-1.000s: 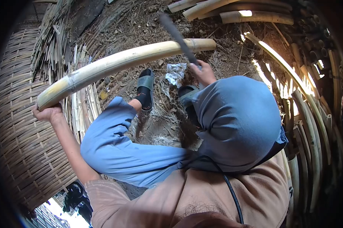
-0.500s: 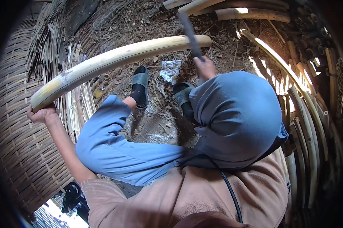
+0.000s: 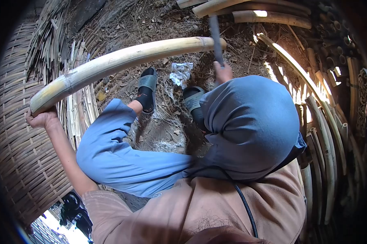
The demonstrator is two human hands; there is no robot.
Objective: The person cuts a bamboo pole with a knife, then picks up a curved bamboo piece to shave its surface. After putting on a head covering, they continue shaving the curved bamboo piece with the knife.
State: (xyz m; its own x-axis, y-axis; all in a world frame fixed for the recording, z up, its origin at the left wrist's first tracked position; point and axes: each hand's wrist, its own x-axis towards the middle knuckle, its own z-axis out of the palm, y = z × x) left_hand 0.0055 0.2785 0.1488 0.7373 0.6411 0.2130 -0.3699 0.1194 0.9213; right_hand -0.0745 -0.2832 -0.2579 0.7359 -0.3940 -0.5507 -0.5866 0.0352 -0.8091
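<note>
A thick, pale bamboo pole [image 3: 126, 58] lies slantwise across the view from left to upper right. My left hand [image 3: 43, 118] cups its near end from below, fingers curled under the cut rim. In my right hand [image 3: 223, 73], closed round its handle, is a machete [image 3: 216, 38] with a long dark blade. The blade points away from me and overlaps the pole's far end, just short of the tip. The handle is mostly hidden by the fingers, and my right forearm is behind my raised knee [image 3: 252, 118].
A woven bamboo mat [image 3: 22, 150] spans the left side, with thin split strips [image 3: 49, 38] piled on it. Bamboo lengths [image 3: 273, 17] lie at the top, and more poles [image 3: 319, 142] line the right. A crumpled white wrapper [image 3: 181, 74] rests on the ground between my sandalled feet.
The machete has shifted right along the pole toward its far tip, and its blade stands more upright in the view. My left hand keeps its hold on the near end.
</note>
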